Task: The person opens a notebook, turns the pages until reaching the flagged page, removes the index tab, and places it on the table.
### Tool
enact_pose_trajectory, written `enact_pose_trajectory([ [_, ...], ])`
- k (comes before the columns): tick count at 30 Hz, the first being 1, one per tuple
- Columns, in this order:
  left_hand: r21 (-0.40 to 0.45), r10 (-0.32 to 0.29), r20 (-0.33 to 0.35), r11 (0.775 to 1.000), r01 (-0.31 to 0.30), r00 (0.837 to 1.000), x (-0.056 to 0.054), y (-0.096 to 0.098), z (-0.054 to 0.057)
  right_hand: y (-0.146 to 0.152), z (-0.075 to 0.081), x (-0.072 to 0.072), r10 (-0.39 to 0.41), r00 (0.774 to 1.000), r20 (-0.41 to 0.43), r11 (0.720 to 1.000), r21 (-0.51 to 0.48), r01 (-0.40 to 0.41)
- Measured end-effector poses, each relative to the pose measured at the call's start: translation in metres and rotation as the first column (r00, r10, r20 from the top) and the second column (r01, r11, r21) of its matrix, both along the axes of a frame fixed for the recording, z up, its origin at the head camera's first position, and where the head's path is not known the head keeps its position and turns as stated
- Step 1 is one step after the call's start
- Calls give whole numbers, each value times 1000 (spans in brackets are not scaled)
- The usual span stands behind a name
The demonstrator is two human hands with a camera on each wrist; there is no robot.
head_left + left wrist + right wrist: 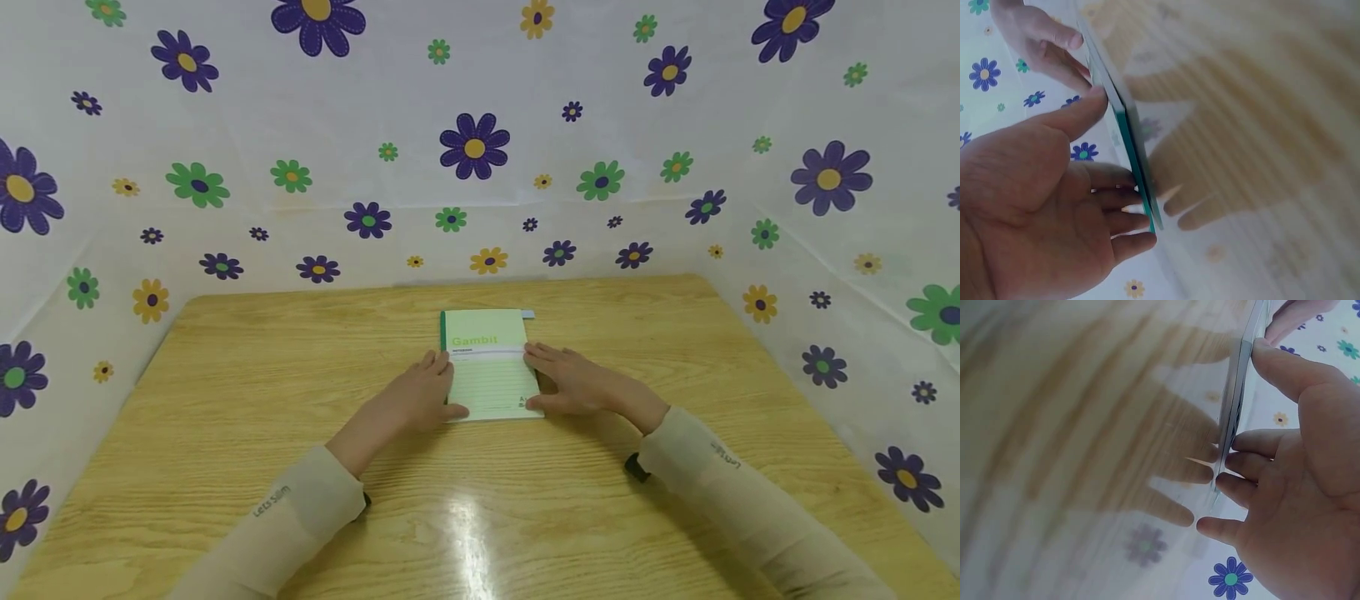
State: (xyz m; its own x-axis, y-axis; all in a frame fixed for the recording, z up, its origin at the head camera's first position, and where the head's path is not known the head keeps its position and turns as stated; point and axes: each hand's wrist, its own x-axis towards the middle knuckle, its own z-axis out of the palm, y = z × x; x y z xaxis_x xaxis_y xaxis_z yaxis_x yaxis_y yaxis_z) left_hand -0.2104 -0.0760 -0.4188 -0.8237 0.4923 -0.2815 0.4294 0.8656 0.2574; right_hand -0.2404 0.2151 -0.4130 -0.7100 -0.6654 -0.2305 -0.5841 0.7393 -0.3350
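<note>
A pale green notebook [491,383] printed "Gambit" lies flat on the wooden table, with a dark green spine along its left side. A light blue tab [528,314] sticks out at its upper right corner. My left hand [420,393] touches the left edge, its thumb at the near left corner. On the opposite side my right hand [573,385] rests against the right edge, thumb near the lower corner. Both wrist views show fairly straight fingers along the edges: the left palm [1041,194] beside the green spine [1132,147], the right palm [1304,481] beside the page edge [1238,394].
The wooden table [247,400] has a glossy surface that reflects the hands. White cloth [337,108] with purple, green and yellow flowers encloses the back and both sides. Light sleeves cover both forearms, and a dark band shows under each cuff.
</note>
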Motion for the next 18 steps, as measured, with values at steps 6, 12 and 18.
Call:
enact_pose_trajectory([
  [6,-5,-22,38,1000,22,999,-3,-9,5,1,1,0,3,1000,6,1000,-1,-3],
  [12,14,-35,59,999,34,998,-3,-15,7,0,-1,0,8,1000,14,1000,1,-8],
  [18,27,-33,62,999,32,998,-2,-16,7,1,-1,0,16,1000,9,1000,7,-16],
])
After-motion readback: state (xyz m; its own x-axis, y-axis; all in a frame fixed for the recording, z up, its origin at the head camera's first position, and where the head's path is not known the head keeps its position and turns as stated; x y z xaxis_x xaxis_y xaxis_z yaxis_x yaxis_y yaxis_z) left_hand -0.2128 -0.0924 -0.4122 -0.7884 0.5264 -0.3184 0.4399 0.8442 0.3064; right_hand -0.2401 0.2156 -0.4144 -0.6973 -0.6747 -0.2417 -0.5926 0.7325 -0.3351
